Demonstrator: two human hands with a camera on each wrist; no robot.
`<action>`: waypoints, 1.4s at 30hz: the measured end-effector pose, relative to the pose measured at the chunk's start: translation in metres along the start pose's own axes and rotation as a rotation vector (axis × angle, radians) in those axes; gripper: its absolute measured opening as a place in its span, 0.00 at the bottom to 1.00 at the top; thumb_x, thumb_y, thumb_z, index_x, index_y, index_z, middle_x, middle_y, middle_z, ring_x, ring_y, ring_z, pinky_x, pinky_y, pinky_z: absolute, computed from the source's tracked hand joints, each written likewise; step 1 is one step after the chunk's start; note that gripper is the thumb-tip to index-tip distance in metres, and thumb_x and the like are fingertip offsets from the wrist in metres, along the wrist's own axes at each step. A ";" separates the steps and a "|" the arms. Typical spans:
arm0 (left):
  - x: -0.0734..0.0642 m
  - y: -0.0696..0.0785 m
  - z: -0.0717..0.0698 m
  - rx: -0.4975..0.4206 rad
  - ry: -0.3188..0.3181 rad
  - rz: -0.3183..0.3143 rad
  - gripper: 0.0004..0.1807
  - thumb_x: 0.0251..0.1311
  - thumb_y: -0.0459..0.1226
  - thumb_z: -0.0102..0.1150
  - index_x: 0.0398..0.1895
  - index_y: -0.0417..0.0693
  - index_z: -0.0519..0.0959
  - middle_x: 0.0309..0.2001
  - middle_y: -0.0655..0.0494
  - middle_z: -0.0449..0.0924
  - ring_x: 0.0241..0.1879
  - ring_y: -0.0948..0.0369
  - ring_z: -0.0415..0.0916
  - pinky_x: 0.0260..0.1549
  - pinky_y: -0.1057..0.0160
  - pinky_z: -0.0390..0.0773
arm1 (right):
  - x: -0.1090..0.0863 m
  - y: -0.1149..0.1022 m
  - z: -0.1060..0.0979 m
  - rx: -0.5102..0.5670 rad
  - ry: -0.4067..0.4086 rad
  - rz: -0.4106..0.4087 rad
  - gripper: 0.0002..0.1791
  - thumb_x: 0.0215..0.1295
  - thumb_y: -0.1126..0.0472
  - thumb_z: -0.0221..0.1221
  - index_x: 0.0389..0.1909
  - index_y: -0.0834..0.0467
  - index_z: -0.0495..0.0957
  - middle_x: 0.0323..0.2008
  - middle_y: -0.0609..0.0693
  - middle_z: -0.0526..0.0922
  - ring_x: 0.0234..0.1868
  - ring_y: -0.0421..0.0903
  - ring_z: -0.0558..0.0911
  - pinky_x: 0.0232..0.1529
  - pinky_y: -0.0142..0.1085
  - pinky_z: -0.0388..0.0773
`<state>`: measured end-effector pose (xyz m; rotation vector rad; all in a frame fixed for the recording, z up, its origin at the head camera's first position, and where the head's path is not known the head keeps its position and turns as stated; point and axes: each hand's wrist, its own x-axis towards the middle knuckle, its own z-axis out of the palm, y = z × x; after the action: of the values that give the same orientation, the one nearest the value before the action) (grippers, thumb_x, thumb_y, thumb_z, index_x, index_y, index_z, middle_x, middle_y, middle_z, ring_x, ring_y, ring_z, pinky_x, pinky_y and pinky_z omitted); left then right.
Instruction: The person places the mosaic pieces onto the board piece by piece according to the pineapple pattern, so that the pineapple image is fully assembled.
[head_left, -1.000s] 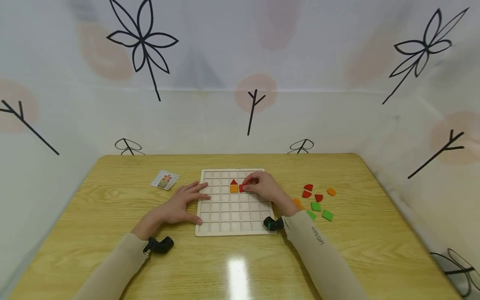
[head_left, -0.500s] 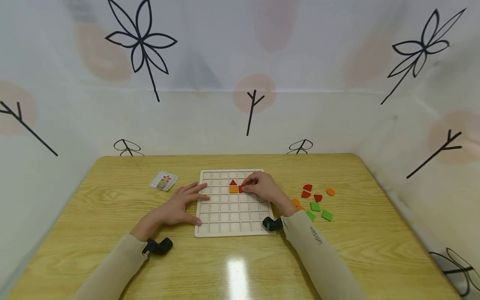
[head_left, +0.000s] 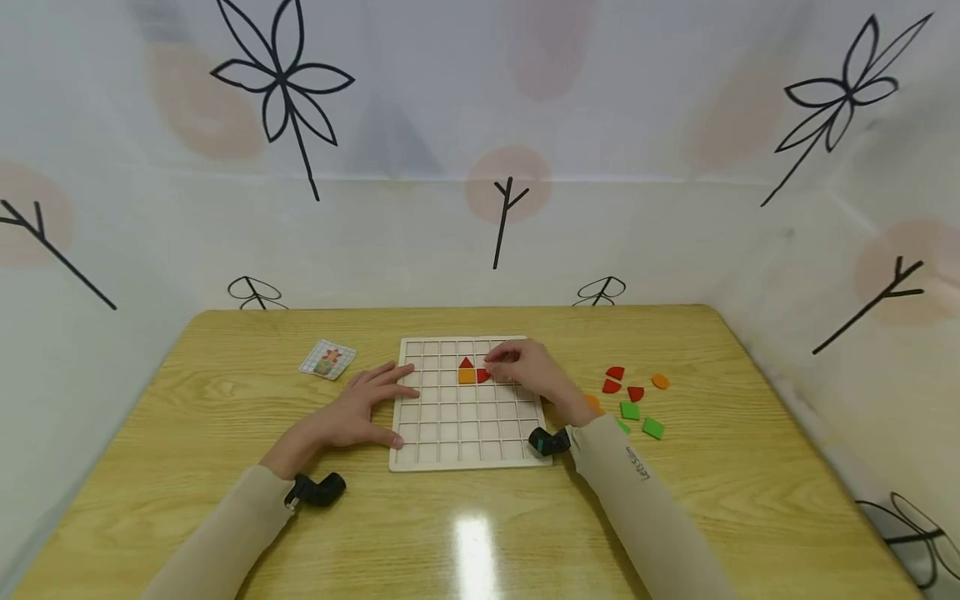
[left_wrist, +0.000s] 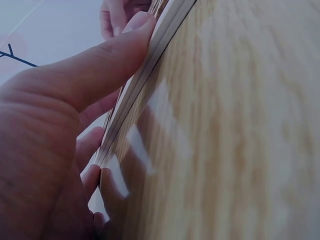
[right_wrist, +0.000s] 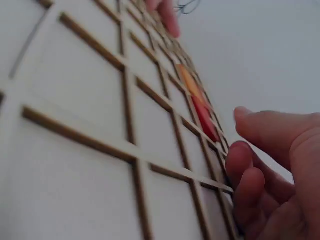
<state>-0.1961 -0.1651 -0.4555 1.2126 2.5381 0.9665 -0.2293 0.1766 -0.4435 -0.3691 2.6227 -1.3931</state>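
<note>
A white grid board (head_left: 442, 454) lies on the table. In its cells sit an orange square (head_left: 467, 377), a red triangle (head_left: 466, 363) above it, and a red piece (head_left: 482, 376) with a rounded edge just to the right of the square. My left hand (head_left: 358, 410) rests spread at the board's left edge, thumb and fingertips on the rim. Over the upper right of the board is my right hand (head_left: 531, 369), close beside the red piece. The right wrist view shows its thumb (right_wrist: 260, 125) and fingers apart, nothing between them, and the red piece (right_wrist: 204, 119) lying in its cell.
Right of the board lie several loose pieces: red quarter circles (head_left: 612, 387), an orange disc (head_left: 660, 382) and green squares (head_left: 653, 428). The right forearm partly covers other orange and green ones. A small pattern card (head_left: 327, 359) lies left of the board.
My right hand has let go of the red piece and shifted slightly right, so more of the piece's rounded edge shows. The left hand has stayed in place.
</note>
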 end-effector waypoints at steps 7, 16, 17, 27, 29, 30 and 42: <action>0.002 0.000 0.000 0.014 -0.011 -0.013 0.38 0.52 0.52 0.73 0.66 0.50 0.75 0.77 0.45 0.52 0.76 0.40 0.41 0.66 0.33 0.40 | -0.009 0.008 -0.026 0.054 0.046 0.026 0.12 0.73 0.56 0.59 0.47 0.59 0.84 0.35 0.54 0.82 0.29 0.49 0.76 0.30 0.36 0.73; 0.001 0.001 0.001 0.014 -0.007 -0.019 0.38 0.52 0.52 0.73 0.66 0.50 0.75 0.77 0.44 0.53 0.76 0.40 0.41 0.66 0.32 0.40 | -0.036 0.021 -0.057 -0.070 0.026 0.053 0.09 0.69 0.59 0.62 0.46 0.58 0.85 0.43 0.52 0.83 0.41 0.50 0.78 0.42 0.41 0.75; 0.001 0.001 0.001 0.014 -0.007 -0.018 0.38 0.52 0.52 0.73 0.66 0.50 0.75 0.77 0.44 0.53 0.76 0.40 0.41 0.66 0.32 0.40 | -0.039 0.023 -0.060 -0.082 0.018 0.053 0.09 0.69 0.59 0.62 0.46 0.58 0.85 0.43 0.52 0.83 0.42 0.50 0.78 0.43 0.41 0.75; 0.001 0.002 0.001 0.022 -0.001 0.004 0.38 0.52 0.52 0.73 0.67 0.49 0.75 0.77 0.43 0.52 0.76 0.39 0.41 0.65 0.31 0.41 | -0.047 0.039 -0.082 -0.102 -0.123 -0.004 0.11 0.69 0.67 0.59 0.49 0.61 0.84 0.47 0.55 0.83 0.42 0.49 0.78 0.45 0.42 0.77; 0.001 0.001 0.001 0.018 0.003 0.012 0.38 0.52 0.51 0.73 0.66 0.49 0.75 0.77 0.43 0.52 0.75 0.38 0.41 0.65 0.31 0.41 | -0.047 0.040 -0.084 -0.082 -0.149 -0.001 0.11 0.68 0.66 0.61 0.49 0.62 0.83 0.48 0.55 0.82 0.43 0.49 0.78 0.47 0.41 0.76; 0.001 0.001 0.001 0.018 0.004 0.016 0.38 0.52 0.51 0.73 0.66 0.49 0.75 0.77 0.43 0.52 0.75 0.38 0.41 0.64 0.30 0.42 | -0.047 0.041 -0.085 -0.072 -0.162 0.002 0.11 0.67 0.66 0.62 0.49 0.62 0.83 0.48 0.55 0.82 0.44 0.49 0.78 0.48 0.41 0.76; -0.001 -0.002 0.001 0.011 0.001 0.025 0.38 0.52 0.51 0.73 0.67 0.49 0.75 0.77 0.43 0.52 0.76 0.39 0.40 0.65 0.32 0.40 | -0.045 0.041 -0.087 -0.070 -0.273 -0.031 0.13 0.58 0.62 0.71 0.44 0.59 0.85 0.51 0.54 0.78 0.53 0.53 0.73 0.60 0.50 0.66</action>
<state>-0.1962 -0.1659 -0.4573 1.2496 2.5377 0.9601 -0.2131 0.2808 -0.4280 -0.5680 2.4550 -1.1683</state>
